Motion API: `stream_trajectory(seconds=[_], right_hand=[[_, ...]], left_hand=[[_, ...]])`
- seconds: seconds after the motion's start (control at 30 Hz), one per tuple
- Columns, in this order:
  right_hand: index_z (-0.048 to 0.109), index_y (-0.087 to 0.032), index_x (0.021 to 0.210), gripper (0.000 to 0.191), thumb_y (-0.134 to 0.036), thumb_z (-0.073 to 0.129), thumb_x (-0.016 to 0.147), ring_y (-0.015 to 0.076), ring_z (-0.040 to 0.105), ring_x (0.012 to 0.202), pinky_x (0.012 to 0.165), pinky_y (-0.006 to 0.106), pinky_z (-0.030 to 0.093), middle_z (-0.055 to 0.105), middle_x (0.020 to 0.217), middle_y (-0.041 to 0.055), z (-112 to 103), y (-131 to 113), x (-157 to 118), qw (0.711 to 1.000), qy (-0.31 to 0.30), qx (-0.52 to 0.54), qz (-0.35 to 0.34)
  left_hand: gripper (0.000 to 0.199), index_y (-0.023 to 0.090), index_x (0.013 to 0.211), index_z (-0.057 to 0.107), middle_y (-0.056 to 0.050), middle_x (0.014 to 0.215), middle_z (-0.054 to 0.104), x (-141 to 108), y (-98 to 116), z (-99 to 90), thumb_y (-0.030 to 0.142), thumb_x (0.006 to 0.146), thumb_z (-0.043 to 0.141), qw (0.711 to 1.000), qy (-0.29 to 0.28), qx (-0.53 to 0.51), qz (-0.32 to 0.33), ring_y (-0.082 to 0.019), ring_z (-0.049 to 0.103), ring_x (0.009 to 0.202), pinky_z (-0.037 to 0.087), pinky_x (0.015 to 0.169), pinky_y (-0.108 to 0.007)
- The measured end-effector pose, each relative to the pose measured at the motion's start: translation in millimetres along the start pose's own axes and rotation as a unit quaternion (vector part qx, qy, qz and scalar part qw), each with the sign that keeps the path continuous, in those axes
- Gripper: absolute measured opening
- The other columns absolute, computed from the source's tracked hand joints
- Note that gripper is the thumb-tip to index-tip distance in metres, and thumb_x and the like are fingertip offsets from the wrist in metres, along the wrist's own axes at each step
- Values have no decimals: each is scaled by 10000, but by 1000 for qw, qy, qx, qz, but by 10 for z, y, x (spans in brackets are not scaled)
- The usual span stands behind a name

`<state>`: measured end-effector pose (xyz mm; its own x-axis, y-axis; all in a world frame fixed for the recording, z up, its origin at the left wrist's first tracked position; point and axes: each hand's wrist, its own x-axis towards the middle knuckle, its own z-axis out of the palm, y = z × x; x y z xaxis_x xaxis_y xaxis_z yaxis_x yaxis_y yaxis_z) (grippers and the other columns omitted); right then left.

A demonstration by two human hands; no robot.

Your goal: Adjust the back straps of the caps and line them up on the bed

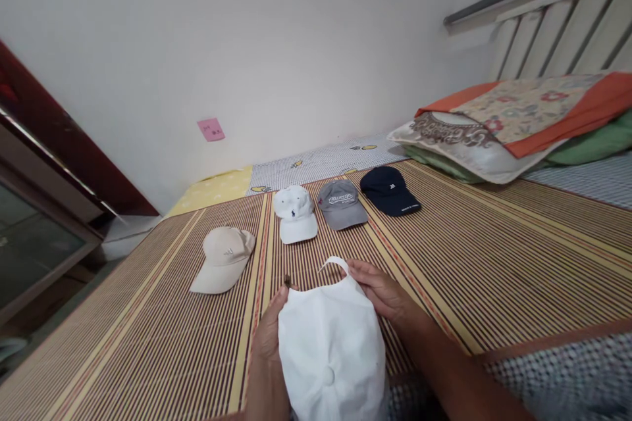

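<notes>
A white cap (330, 348) is held low at the front, its back opening facing away and its strap undone, with a small buckle at the left end. My left hand (270, 329) grips its left edge near the buckle. At the right edge, by the base of the loose strap, my right hand (378, 286) holds the cap. Beyond them on the striped mat lie a beige cap (224, 256) at the left, a white cap with a dark logo (296, 214), a grey cap (342, 202) and a navy cap (390, 191).
The bamboo mat (148, 316) covers the bed up to a patterned sheet (316, 161) by the wall. Stacked pillows (523, 115) lie at the back right, below a radiator (567, 29). A pink card (210, 129) is on the wall.
</notes>
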<state>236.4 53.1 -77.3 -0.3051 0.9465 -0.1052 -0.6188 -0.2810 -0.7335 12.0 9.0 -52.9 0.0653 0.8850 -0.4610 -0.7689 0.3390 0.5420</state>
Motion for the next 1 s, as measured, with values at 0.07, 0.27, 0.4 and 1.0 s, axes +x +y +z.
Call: stream_trajectory(seconds=[0.07,0.27,0.4,1.0], right_hand=[[699,-219,821,394,-400,957,584,142,635,717,727,264,485,702,805,-9,1,0,-2,1000,-2,-2,-3],[710,-222,883,346,-381,913,654,178,657,784,788,300,493,718,871,17,-10,3,-13,1000,-2,-11,-10],[716,-231,884,348,-390,915,647,186,663,801,813,316,492,729,898,22,-24,11,-8,1000,2,-14,-8],[706,-219,891,350,-347,917,641,151,627,754,760,281,464,699,836,-5,8,-28,-25,1000,-17,11,-7]], left_hand=[[132,121,876,734,-87,762,796,-13,-2,50,234,908,675,1000,8,4,-10,-260,782,784,608,890,-410],[165,108,929,735,-93,780,803,17,-5,64,212,944,607,1000,22,3,-19,-263,785,846,601,913,-407],[138,113,936,733,-69,792,806,39,-20,36,185,926,616,1000,23,-3,-7,-220,783,802,592,934,-371],[263,143,1097,697,-80,907,811,54,-65,-3,141,837,738,996,43,46,57,-241,782,875,610,901,-371]])
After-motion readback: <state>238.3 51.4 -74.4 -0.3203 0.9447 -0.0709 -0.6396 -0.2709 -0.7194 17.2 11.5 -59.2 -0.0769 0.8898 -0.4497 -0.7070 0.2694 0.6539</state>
